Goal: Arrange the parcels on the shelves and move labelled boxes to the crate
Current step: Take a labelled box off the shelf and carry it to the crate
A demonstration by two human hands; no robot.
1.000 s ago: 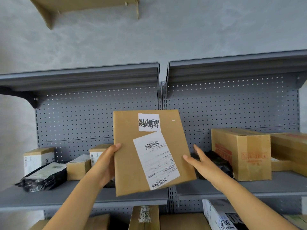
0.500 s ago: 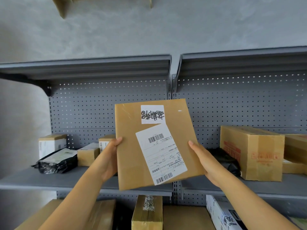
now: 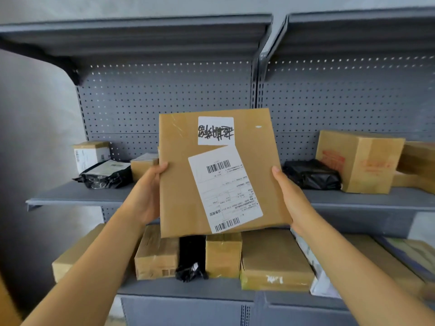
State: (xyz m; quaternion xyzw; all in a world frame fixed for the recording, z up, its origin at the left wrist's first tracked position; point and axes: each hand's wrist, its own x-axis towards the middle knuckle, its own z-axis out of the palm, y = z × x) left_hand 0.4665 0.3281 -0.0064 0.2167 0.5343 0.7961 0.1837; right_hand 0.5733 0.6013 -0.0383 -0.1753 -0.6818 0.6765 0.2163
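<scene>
**Head view: flat parcel held up in front of the shelves**

Head view has us holding a flat brown cardboard parcel [image 3: 188, 184] upright in front of the grey metal shelving, one hand on each side edge. Our left hand [image 3: 147, 196] grips the left edge, thumb wrapped onto the front face, the rest of the fingers behind where we can't see them. Our right hand [image 3: 288, 196] grips the right edge the same way, thumb tip showing on the front. So both hands are grasping the parcel, and it's in the air, not resting on any shelf.

On its face there's a white shipping label with barcodes [image 3: 224, 189], stuck on tilted, and above that a small white sticker with black scribble [image 3: 215, 131].

Behind it, the grey middle shelf [image 3: 77, 192] has a black plastic mailer bag [image 3: 106, 174] on the left, with a small white-labelled box [image 3: 91, 154] behind it. Right of the parcel sits a crumpled black bag [image 3: 312, 174], just beside a tall brown carton with red print [image 3: 360, 161].

Below, the lower shelf [image 3: 188, 289] carries a row of small taped brown boxes [image 3: 156, 255], with a thin black packet [image 3: 191, 260] wedged between two of them.
</scene>
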